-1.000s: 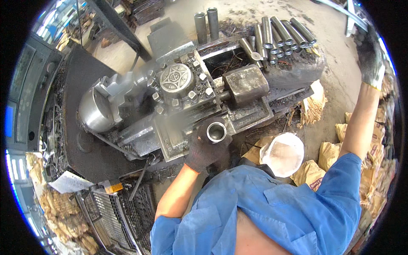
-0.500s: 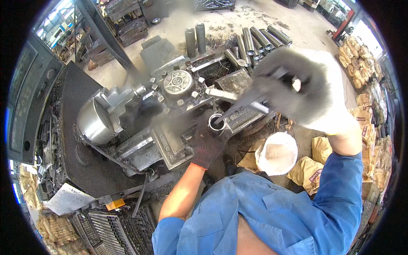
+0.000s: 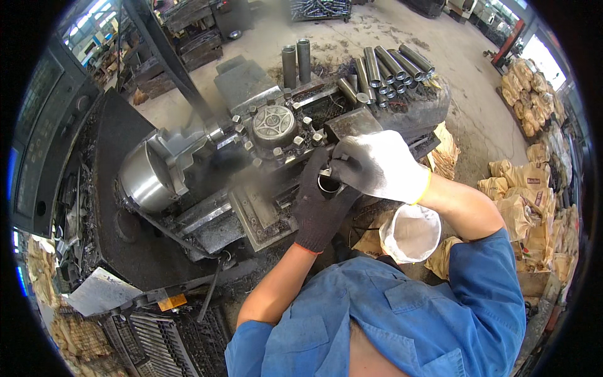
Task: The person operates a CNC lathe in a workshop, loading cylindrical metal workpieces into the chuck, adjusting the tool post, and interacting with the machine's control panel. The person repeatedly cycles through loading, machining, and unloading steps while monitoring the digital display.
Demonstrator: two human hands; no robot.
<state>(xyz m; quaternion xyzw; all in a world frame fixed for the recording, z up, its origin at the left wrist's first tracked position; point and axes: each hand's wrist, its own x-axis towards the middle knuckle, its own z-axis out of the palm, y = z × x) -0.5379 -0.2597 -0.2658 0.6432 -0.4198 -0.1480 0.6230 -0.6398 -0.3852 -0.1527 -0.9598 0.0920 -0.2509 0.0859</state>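
Note:
My left hand (image 3: 321, 210), in a dark knit glove with a red cuff edge, is wrapped round a metal tube (image 3: 328, 184) whose round open end faces up. Over the tube's mouth is my right hand (image 3: 377, 164), in a glove that is white on the back and blackened at the fingers. Its fingers are pinched together at the rim, close to my left fingertips. A small pale bit shows at that rim; what the right fingers hold, if anything, is too hidden to name. Both hands are just in front of the lathe's tool post (image 3: 274, 125).
At left is the lathe chuck (image 3: 147, 176). Two tubes (image 3: 296, 63) stand upright behind the tool post, and several more steel tubes (image 3: 389, 68) lie piled to their right. A white-lined bucket (image 3: 411, 234) and brown paper sacks (image 3: 524, 195) are at right.
My right hand has come down and left to the tube's mouth, its fingers now closed at the rim. The long thin item seen with it is no longer distinguishable. My left hand still holds the tube.

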